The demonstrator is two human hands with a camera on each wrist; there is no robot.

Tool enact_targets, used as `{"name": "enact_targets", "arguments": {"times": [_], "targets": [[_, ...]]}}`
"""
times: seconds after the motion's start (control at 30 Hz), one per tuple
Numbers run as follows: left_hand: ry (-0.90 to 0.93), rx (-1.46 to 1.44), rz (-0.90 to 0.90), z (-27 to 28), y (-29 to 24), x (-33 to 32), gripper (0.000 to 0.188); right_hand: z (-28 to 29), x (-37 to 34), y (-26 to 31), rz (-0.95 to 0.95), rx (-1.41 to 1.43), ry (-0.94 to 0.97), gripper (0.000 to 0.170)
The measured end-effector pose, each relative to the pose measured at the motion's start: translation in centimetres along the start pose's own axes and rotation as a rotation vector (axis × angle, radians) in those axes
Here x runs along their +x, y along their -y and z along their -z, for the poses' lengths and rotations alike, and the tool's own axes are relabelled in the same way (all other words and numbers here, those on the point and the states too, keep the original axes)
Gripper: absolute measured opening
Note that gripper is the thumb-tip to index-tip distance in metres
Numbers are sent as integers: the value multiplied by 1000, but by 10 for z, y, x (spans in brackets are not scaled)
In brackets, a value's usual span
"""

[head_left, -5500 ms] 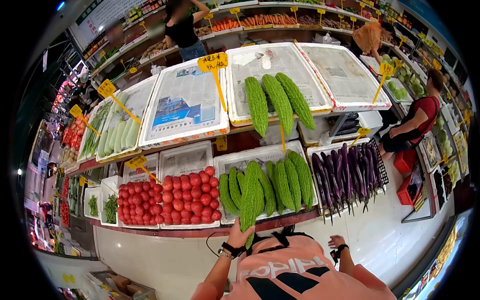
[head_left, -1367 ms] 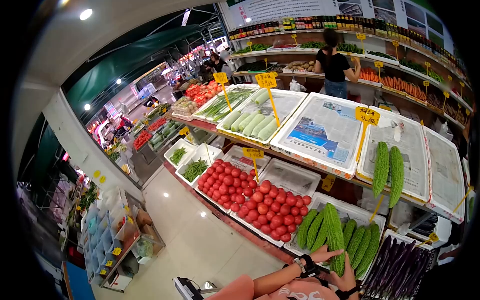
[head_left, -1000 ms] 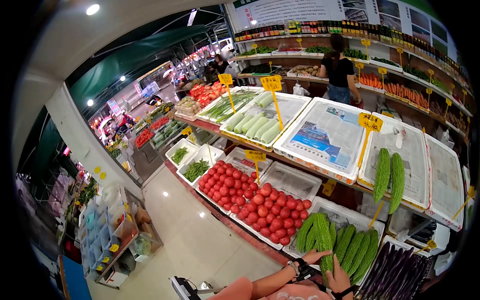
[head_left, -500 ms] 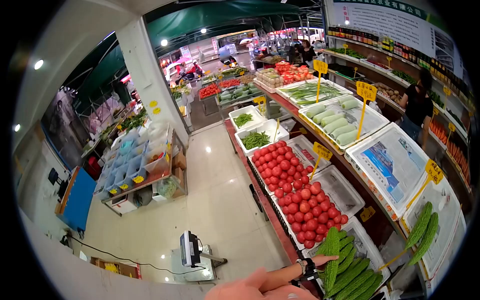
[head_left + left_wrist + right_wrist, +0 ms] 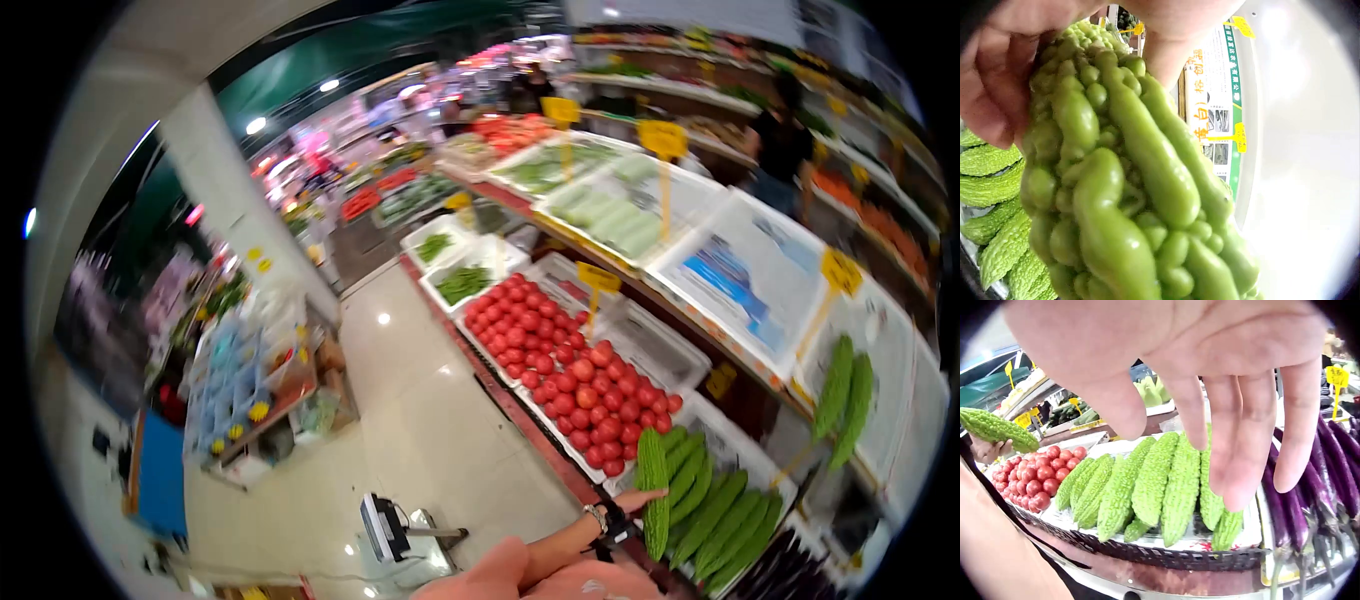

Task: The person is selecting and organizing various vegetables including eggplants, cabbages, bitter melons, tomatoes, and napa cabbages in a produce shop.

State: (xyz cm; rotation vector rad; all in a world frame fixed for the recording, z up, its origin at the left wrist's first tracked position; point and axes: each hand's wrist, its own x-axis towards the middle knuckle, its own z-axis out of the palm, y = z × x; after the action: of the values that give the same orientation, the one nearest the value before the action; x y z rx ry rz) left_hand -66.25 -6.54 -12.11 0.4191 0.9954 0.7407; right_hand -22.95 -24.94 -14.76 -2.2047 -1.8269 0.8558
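A long, bumpy green bitter melon (image 5: 653,490) is gripped in my left hand (image 5: 634,500), beside the tray of bitter melons. Close up in the left wrist view, its ridged skin (image 5: 1116,181) fills the middle, with fingers (image 5: 1000,75) wrapped at one side and the thumb at the other. My right hand (image 5: 1210,375) is seen only in its own wrist view. It hangs over other bitter melons (image 5: 1154,481) with fingers loosely extended, holding nothing. Farther left in that view, the held bitter melon (image 5: 1000,430) is raised near the tomatoes.
Red tomatoes (image 5: 595,400) lie left of the bitter melons, purple eggplants (image 5: 1316,481) to the right. An upper shelf bears a newspaper-lined tray (image 5: 740,280) and two more bitter melons (image 5: 845,395). A scale (image 5: 395,530) stands on the floor to the left.
Both hands were on the bitter melon about a second ago; the right has let go. The left keeps its grip. The view has swung left, bringing the scale into sight.
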Motion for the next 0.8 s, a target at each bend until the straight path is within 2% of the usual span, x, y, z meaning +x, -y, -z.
{"name": "enact_targets", "arguments": {"times": [0.03, 0.07, 0.1, 0.13, 0.17, 0.2, 0.23, 0.27, 0.33, 0.4, 0.53, 0.57, 0.67, 0.7, 0.73, 0.8], "targets": [[0, 10, 75, -3, 0, 3, 61, 13, -2, 11, -188, -231, 154, 50], [6, 24, 160, -9, -7, 4, 60, -11, 15, -18, 158, -129, -81, 52], [12, 42, 155, -6, 0, 14, 57, -31, -3, -54, -201, -93, 48, 39], [57, 78, 176, -1, 9, 31, 55, -22, -34, -26, -84, -27, -161, 34], [103, 115, 196, 4, 18, 48, 53, -8, -50, 0, -241, 55, -141, 35], [95, 193, 198, -4, 11, 48, 53, -13, -65, -5, -363, 97, -106, 38], [69, 280, 236, -31, -15, 32, 50, -27, -80, -13, -404, 116, -157, 37], [180, 203, 34, -15, 16, 71, 48, -30, -95, -11, -474, 191, -142, 39], [224, 261, 165, -6, 30, 109, 49, -39, -124, -2, -564, 203, -91, 40], [127, 470, 215, 1, 44, 142, 51, -71, -156, -8, -685, 187, -58, 44], [111, 819, 161, 22, 95, 222, 68, -132, -219, -12, -904, 270, 53, 46], [57, 1036, 190, -8, 75, 206, 81, -150, -235, -13, -956, 321, 66, 46], [-2, 1273, 241, -52, 65, 204, 94, -193, -274, -5, -1097, 473, 83, 45], [-39, 1317, 268, -48, 77, 219, 102, -193, -281, 6, -1113, 476, 85, 45], [23, 1350, 315, -35, 91, 244, 102, -180, -280, 26, -1127, 478, 85, 45], [-34, 1339, 322, -51, 89, 235, 101, -198, -289, 31, -1137, 557, 42, 47]]}}
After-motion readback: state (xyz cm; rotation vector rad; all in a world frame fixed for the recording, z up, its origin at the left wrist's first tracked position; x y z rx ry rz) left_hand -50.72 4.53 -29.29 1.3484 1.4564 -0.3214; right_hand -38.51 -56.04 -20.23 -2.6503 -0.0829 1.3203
